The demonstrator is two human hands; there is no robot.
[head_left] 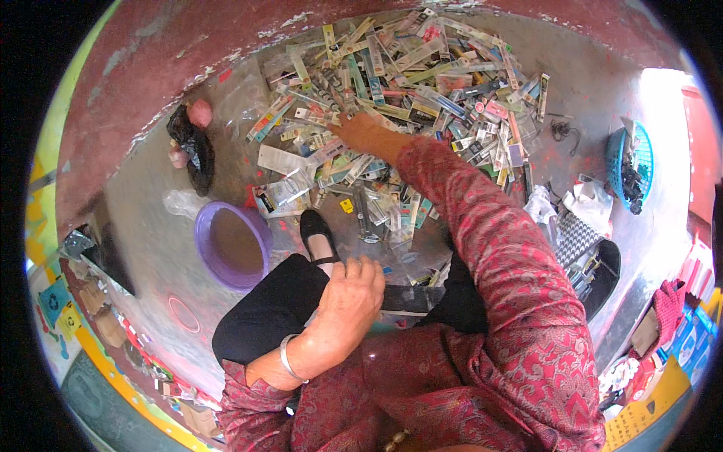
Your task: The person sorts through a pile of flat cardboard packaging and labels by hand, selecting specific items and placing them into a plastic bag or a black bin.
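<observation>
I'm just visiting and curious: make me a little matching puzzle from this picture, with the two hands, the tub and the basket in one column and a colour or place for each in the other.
Things
1. Left hand
2. Right hand
3. Tub
4. Basket

Colours or places
A. Purple
B. At the heap of slim packages
C. Blue
D. Next to a silver bangle

Right pairs: 1-D, 2-B, 3-A, 4-C
</observation>
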